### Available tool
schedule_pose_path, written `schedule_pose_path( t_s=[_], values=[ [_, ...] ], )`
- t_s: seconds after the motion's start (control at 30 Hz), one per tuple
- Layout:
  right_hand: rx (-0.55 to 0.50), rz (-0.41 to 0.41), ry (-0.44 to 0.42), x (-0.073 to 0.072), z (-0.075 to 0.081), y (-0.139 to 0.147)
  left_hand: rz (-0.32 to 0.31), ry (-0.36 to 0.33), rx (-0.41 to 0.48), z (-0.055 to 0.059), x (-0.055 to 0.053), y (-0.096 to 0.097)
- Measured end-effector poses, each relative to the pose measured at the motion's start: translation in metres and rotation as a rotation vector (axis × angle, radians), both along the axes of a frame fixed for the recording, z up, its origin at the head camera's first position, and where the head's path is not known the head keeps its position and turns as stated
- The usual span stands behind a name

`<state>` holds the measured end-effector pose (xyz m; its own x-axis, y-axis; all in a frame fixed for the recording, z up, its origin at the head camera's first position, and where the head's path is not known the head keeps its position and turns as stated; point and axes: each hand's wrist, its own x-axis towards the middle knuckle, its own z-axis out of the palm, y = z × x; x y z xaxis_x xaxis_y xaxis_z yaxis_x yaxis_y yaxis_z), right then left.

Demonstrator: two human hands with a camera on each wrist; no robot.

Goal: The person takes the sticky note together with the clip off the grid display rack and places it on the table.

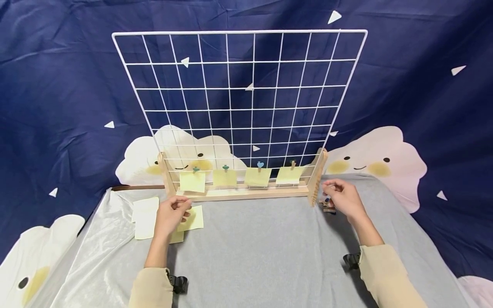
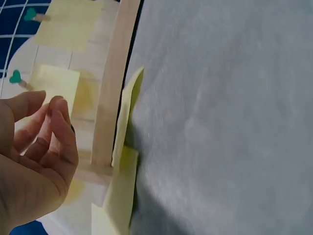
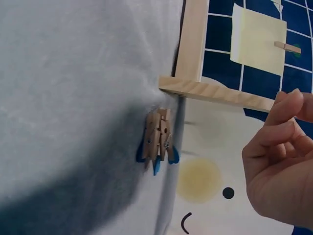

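My left hand (image 1: 172,214) hovers over loose yellow sticky notes (image 1: 197,217) left of centre. Its fingers are loosely bent, and the left wrist view shows nothing between thumb and fingertips. Beyond the right end of the wooden stand (image 1: 246,195), my right hand (image 1: 344,200) hangs above a small cluster of wooden clothespins (image 3: 159,134) with blue decorations. Its fingers are bent too, with nothing visible in them; the palm side is partly hidden. Along the bottom of the white wire grid (image 1: 240,62), several yellow notes (image 1: 257,177) hang from small pegs (image 1: 260,165), some with green or blue hearts.
More pale notes (image 1: 146,223) lie at the left of the grey cloth-covered table (image 1: 262,252). The grid stands upright at the table's back, between wooden end pieces (image 1: 318,177). Behind it hangs a dark blue curtain (image 1: 416,102) with cloud faces.
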<state>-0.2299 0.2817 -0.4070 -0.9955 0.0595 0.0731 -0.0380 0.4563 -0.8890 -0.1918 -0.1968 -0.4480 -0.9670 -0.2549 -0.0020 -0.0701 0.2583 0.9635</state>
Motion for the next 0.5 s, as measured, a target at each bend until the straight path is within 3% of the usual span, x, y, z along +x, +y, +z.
schedule_pose_path(
  t_s=[0.3,0.5],
  values=[
    [-0.071,0.028,0.044,-0.001,0.01,-0.01,-0.074,0.068,-0.008,0.003,-0.005,0.031],
    [-0.095,0.042,0.07,-0.003,0.014,-0.015,-0.121,0.122,-0.107,0.006,-0.008,0.052]
  ],
)
